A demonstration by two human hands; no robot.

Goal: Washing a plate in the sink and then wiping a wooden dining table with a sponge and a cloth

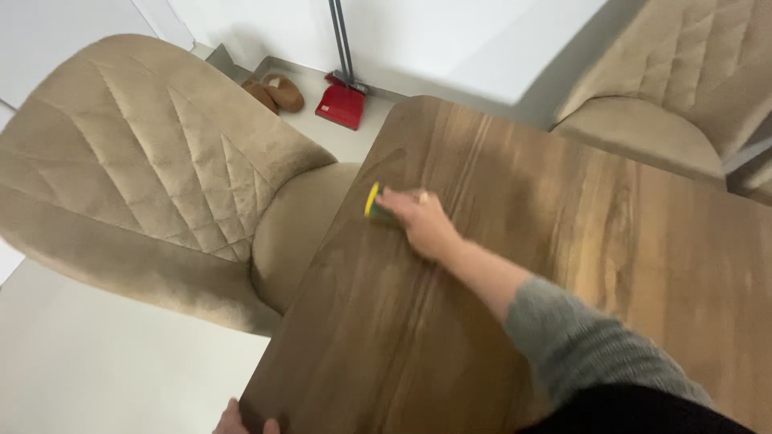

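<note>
My right hand (422, 221) reaches across the brown wooden table (563, 265) and presses a yellow and green sponge (375, 205) onto the tabletop near its left edge. The fingers are curled over the sponge, which shows only at its left end. A grey sleeve covers that forearm. My left hand (244, 420) rests on the table's near left corner at the bottom of the view, with only its fingertips showing.
A beige quilted armchair (153, 169) stands close against the table's left side. A second beige chair (667, 96) is at the far right. On the floor by the white wall are a red dustpan (341, 104) with a broom handle and brown slippers (275, 92).
</note>
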